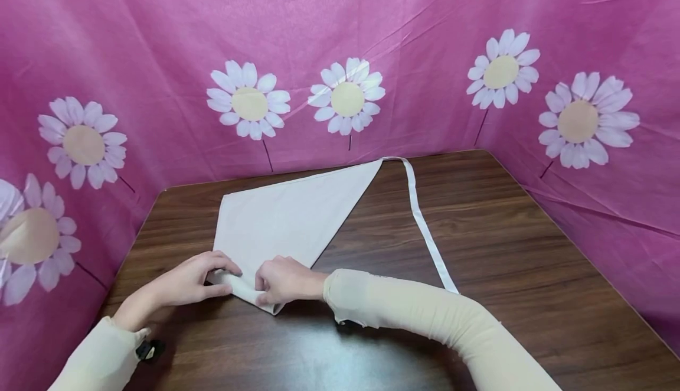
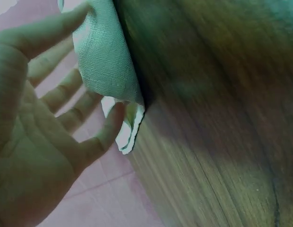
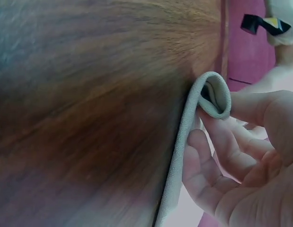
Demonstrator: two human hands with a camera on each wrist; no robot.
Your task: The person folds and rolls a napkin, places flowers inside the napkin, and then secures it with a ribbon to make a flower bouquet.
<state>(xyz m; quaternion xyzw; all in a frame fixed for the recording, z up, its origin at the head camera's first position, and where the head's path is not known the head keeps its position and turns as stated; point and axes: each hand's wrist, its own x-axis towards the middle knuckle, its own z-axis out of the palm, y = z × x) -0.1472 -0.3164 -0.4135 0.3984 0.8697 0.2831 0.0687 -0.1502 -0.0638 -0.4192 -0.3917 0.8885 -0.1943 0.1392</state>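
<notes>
A cream apron [image 1: 287,214] lies folded flat on the brown table, narrowing to a point at the far right. From that point a long white tie [image 1: 419,217] runs down the right side. Along the near left edge, the fabric is turned over into a small roll [image 3: 216,78]. My left hand [image 1: 186,282] holds the left end of this roll, thumb on the near side and fingers beyond it. Close by, my right hand [image 1: 287,279] pinches the roll's other end between thumb and fingers near the bottom corner. In the left wrist view, the apron [image 2: 106,52] partly hides the left fingertips.
The wooden table [image 1: 510,249] extends to both sides. A pink cloth backdrop [image 1: 414,19] with printed daisies surrounds its far and side edges. A small black item [image 1: 150,351] sits at the left cuff. The right sleeve [image 1: 414,308] covers the tie's near end.
</notes>
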